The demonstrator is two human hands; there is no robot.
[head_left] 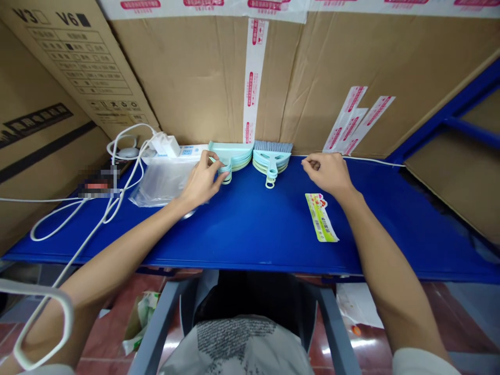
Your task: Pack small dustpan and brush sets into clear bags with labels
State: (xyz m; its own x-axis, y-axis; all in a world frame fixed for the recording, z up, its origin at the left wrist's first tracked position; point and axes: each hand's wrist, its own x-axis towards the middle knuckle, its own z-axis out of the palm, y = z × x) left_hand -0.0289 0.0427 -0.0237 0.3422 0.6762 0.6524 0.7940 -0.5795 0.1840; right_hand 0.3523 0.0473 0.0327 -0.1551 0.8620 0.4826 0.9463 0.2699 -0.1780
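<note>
My left hand (203, 179) is at the stack of pale blue and green dustpans (238, 156), its thumb and fingers apart around the handle end; whether it touches is hard to tell. Just right of them lies a stack of small brushes (272, 159) with grey-blue bristles on top and handles toward me. My right hand (327, 171) hovers over the table's back part, fingers curled together, and what they hold, if anything, is hidden. Below it a green and white printed card (321, 217) lies flat on the blue table (250, 229).
Clear plastic bags (162, 179) lie left of my left hand, in front of a white power strip (191, 151) with plugs. White cables (135, 156) loop across the left side. Cardboard (195, 78) stands behind the table, and a blue metal frame (441, 112) is at the right.
</note>
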